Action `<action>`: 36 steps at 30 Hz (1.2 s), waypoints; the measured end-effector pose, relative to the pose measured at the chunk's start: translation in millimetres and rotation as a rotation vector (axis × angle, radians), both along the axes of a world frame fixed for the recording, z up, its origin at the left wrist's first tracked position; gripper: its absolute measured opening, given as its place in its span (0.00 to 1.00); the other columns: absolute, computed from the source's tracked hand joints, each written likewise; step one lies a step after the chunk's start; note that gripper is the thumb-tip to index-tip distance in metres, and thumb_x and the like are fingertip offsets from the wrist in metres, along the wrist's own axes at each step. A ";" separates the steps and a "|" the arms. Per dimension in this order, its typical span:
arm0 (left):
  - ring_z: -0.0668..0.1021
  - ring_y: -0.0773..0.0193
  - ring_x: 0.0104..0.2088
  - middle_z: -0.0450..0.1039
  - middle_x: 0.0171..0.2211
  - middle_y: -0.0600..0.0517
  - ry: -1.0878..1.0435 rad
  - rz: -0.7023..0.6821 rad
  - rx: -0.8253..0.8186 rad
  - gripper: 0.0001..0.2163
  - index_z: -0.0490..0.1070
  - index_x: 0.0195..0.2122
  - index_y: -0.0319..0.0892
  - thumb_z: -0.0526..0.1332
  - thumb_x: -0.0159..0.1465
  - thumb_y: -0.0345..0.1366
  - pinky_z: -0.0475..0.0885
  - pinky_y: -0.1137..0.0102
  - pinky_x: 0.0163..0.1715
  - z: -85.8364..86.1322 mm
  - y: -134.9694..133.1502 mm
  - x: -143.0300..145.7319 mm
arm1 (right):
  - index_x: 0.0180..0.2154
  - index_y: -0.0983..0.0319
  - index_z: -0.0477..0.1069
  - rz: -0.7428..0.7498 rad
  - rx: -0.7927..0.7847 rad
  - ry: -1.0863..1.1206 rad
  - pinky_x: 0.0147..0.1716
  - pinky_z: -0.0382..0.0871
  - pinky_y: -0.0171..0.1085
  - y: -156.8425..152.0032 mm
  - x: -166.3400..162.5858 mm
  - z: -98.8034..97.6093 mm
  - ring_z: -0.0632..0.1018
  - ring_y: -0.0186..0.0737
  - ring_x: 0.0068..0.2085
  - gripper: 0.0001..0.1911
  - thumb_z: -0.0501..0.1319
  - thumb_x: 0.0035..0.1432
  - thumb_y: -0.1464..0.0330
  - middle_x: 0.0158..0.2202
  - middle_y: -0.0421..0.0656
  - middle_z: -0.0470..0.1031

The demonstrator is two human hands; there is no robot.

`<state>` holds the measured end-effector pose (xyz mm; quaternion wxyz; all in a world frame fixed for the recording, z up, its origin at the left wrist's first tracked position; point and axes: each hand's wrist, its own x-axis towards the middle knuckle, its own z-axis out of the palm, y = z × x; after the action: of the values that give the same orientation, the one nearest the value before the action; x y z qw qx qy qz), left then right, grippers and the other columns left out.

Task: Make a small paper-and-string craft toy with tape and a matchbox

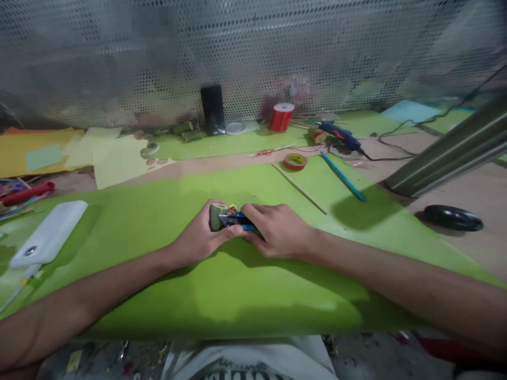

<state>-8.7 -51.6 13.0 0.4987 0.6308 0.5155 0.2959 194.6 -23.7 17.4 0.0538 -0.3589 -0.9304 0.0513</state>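
Observation:
My left hand (pixel 198 237) is closed around a short green bamboo piece (pixel 216 216), its pale cut end facing up. A blue utility knife (pixel 246 225) is gripped in my right hand (pixel 277 229). The metal blade points left and lies against or just in front of the bamboo's side; I cannot tell whether it cuts in. My left thumb is by the knife's front end. A small red and yellow item (pixel 233 209) shows just behind the blade, partly hidden by my fingers. Both hands are low over the green mat (pixel 178 295).
A thin wooden stick (pixel 300 189), a blue pen-like stick (pixel 343 177) and a red tape roll (pixel 295 162) lie beyond my right hand. A glue gun (pixel 341 135), red ribbon spool (pixel 281 117) and phone (pixel 213 110) stand behind. A white power bank (pixel 49 232) is left; a metal post (pixel 443 153) right.

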 end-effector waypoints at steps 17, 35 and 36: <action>0.68 0.69 0.21 0.65 0.22 0.60 0.016 0.030 -0.051 0.24 0.61 0.41 0.43 0.66 0.58 0.56 0.63 0.73 0.20 -0.3 3.6 3.3 | 0.47 0.65 0.64 -0.111 -0.033 -0.018 0.23 0.45 0.37 -2.0 -6.9 -1.0 0.71 0.41 0.28 0.19 0.46 0.69 0.58 0.37 0.52 0.76; 0.72 0.70 0.26 0.68 0.26 0.58 -0.334 0.196 -0.040 0.21 0.66 0.41 0.43 0.67 0.59 0.54 0.73 0.73 0.29 -10.2 9.9 -10.7 | 0.43 0.65 0.68 -0.112 -0.109 0.124 0.30 0.53 0.36 22.9 19.4 7.4 0.71 0.41 0.31 0.20 0.49 0.66 0.56 0.36 0.50 0.75; 0.72 0.70 0.26 0.68 0.26 0.58 -0.323 0.209 -0.022 0.21 0.66 0.41 0.43 0.68 0.58 0.52 0.73 0.73 0.29 -9.0 10.6 -11.4 | 0.42 0.65 0.68 -0.081 -0.116 0.105 0.29 0.53 0.36 22.8 20.3 8.6 0.71 0.40 0.30 0.19 0.48 0.65 0.57 0.35 0.50 0.75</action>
<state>-20.1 -40.9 4.0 0.5483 0.5130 0.4946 0.4377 214.9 -0.9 26.0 0.0839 -0.3958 -0.9064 0.1216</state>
